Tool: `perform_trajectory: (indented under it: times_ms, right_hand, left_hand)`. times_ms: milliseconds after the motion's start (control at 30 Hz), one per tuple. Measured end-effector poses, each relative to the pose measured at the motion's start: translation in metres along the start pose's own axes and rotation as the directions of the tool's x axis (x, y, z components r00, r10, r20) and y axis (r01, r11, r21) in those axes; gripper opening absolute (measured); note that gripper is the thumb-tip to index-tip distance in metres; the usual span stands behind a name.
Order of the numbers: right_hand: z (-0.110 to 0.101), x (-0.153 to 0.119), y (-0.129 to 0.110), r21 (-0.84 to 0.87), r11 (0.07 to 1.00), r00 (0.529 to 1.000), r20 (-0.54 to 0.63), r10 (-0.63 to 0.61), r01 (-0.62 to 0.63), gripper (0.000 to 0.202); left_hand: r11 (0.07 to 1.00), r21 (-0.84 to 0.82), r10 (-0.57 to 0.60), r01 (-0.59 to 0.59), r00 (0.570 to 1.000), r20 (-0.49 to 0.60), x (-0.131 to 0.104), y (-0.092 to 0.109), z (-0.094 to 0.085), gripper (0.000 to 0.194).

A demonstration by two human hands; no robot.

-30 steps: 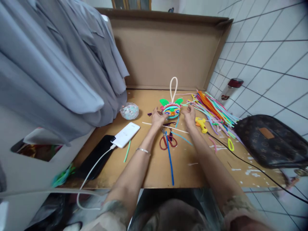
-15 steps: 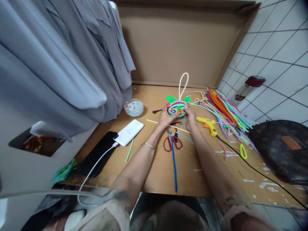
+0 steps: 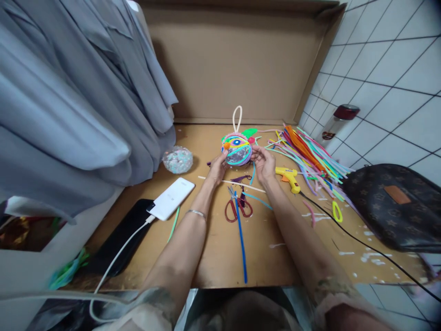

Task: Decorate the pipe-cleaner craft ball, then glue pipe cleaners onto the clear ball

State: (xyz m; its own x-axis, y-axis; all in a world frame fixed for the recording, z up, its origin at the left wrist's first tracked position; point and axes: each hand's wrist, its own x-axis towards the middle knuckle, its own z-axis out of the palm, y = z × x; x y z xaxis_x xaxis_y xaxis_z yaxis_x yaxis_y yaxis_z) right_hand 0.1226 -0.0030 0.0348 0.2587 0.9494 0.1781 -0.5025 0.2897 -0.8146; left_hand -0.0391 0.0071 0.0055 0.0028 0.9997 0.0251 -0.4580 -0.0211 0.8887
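- a brown table (image 3: 222, 257) spreads under everything, streaked with white near its right end.
- a cardboard panel (image 3: 234, 64) stands along its far edge.
- grey cloth (image 3: 69, 92) hangs at the left.
- a dark patterned bag (image 3: 372, 223) sits at the right.
- a bundle of colored strips (image 3: 306, 156) fans out just beyond the bag.
- the left hand (image 3: 217, 169) grips the lower left of a decorated ball, thumb on its front.
- the right hand (image 3: 263, 164) has its fingertips on the ball's right edge, palm inward.
- the decorated ball (image 3: 239, 155) is between both hands at the table's far middle, its face angled left, white loop upright; whether it touches the table i cannot tell.
- a yellow glue gun (image 3: 291, 178) lies right of the right hand.
- red-handled scissors (image 3: 231, 211) lie between the forearms, a blue strip (image 3: 243, 253) across them.
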Motion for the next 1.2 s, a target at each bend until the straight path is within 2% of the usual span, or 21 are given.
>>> perform_trajectory:
  times_ms: [167,300,433,567,700,867,1033,1200]
  right_hand:
    - [-0.001,-0.001,-0.001,-0.007,1.000,1.000,-0.016,0.026,-0.026,0.015]
    - [-0.002,-0.001,-0.002,-0.005,0.999,0.999,-0.039,0.032,-0.032,0.013]
    - [-0.003,-0.001,-0.001,-0.020,0.999,0.998,-0.054,0.044,-0.045,0.012]
    - [-0.003,-0.002,0.001,0.010,0.996,0.993,-0.074,0.088,-0.087,0.014]
    - [0.000,-0.004,0.001,0.105,0.985,0.981,-0.123,0.149,-0.136,0.012]
    - [0.002,-0.006,0.000,0.144,0.978,0.979,-0.117,0.168,-0.151,0.009]
    - [0.004,-0.006,-0.001,0.144,0.976,0.978,-0.106,0.181,-0.165,0.009]
    - [0.006,-0.006,-0.003,0.132,0.977,0.978,-0.104,0.181,-0.167,0.009]
  left_hand:
    - [1.000,0.011,-0.007,0.007,1.000,0.021,0.004,-0.003,-0.003,0.057]
    - [0.995,0.096,-0.003,0.001,1.000,0.026,0.006,-0.005,-0.009,0.059]
    - [0.980,0.179,0.088,-0.091,0.996,0.023,0.003,-0.007,-0.008,0.063]
    - [0.981,0.116,0.154,-0.159,0.987,0.051,-0.002,-0.007,-0.001,0.085]
    - [0.978,0.131,0.153,-0.163,0.985,0.084,-0.007,-0.005,0.005,0.101]
    - [0.979,0.116,0.156,-0.168,0.982,0.105,-0.009,0.000,0.006,0.102]
    - [0.984,0.075,0.153,-0.163,0.981,0.123,-0.008,0.001,0.001,0.095]
    - [0.985,0.068,0.151,-0.159,0.982,0.112,-0.007,0.002,0.002,0.104]
